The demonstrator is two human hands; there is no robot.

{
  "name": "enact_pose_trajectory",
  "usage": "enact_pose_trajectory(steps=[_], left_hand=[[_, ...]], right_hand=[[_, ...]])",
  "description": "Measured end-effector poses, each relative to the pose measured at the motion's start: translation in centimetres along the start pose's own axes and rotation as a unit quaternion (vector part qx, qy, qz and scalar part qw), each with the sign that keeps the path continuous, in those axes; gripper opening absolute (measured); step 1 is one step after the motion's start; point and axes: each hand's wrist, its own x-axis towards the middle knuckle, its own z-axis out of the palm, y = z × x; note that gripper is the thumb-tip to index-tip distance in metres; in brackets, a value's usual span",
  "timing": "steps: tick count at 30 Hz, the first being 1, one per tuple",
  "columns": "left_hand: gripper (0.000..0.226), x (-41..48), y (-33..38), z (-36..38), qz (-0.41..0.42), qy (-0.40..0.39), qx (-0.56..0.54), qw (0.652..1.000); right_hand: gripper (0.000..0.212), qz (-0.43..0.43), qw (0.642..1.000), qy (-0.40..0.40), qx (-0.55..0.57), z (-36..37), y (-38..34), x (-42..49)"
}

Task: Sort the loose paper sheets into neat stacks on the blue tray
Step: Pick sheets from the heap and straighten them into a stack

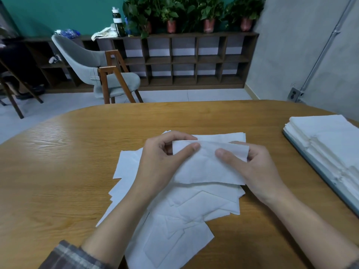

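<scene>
We are working midway through the sort: one white sheet [206, 167] is lifted just above the loose pile [174, 220], which is lying spread on the counter [58, 162] in front of us, fanning out toward 6 and 8 o'clock. Our left hand [163, 162] is pinching the sheet's upper left corner and our right hand [258, 171] its upper right end. The fingers [186, 152] of both hands are curled round the paper, thumbs on top, so we are gripping it at both ends and seemingly squaring or folding it. The blue tray [328, 180] is sitting well apart at 3 o'clock, already carrying neat stacks [330, 144] of white paper. Next, we judge, the sheet is going to need carrying right to the tray and lowering flat, with its edges matched to a stack. It is limp and may well sag or crease if one hand lets go early.
</scene>
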Motion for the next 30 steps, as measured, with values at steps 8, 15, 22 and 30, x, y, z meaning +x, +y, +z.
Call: enact_pose_trajectory(steps=[8, 15, 22, 30], left_hand=[[0.015, 0.3, 0.0, -0.5, -0.044, -0.001, 0.061, 0.997], [0.021, 0.2, 0.0, 0.0, -0.037, 0.013, 0.018, 0.999], [0.015, 0.0, -0.9, 0.4, 0.01, 0.064, 0.052, 0.997], [0.03, -0.2, -1.2, 0.1, 0.159, -0.062, 0.247, 0.954]], right_hand=[[0.023, 0.02, 1.0, 0.006, 0.018, 0.2, -0.4, -0.3], [0.023, 0.011, 1.0, 0.022, 0.016, 0.2, -0.3, -0.1], [0.056, -0.02, 0.999, -0.027, 0.019, -0.2, -0.7, 0.0], [0.023, -0.04, 0.985, 0.099, -0.134, -1.7, 0.4, 1.3]])
